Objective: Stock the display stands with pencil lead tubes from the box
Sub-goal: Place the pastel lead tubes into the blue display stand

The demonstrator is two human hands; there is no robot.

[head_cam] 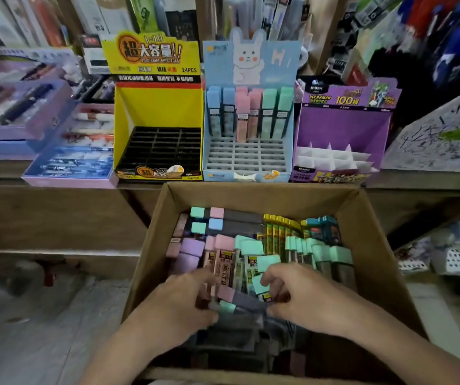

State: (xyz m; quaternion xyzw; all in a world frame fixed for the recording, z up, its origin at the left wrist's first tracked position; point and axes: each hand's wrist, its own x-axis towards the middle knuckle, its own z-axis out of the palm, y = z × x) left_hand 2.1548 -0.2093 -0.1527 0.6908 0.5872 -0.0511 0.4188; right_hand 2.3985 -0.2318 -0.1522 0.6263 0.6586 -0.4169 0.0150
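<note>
Head camera looks down into an open cardboard box (284,195) filled with pencil lead tubes (251,254) that have pink, mint, lilac and yellow caps. Both hands are inside the box, near its front. The right hand (304,300) has curled fingers closed on the end of some grey tubes (247,300) lying sideways. The left hand (181,300) touches their capped end, but it is blurred and its grip I cannot tell. On the shelf (56,215) behind stand a yellow display stand (158,112), a blue display stand (209,151) with one back row of tubes, and a purple display stand (340,129).
</note>
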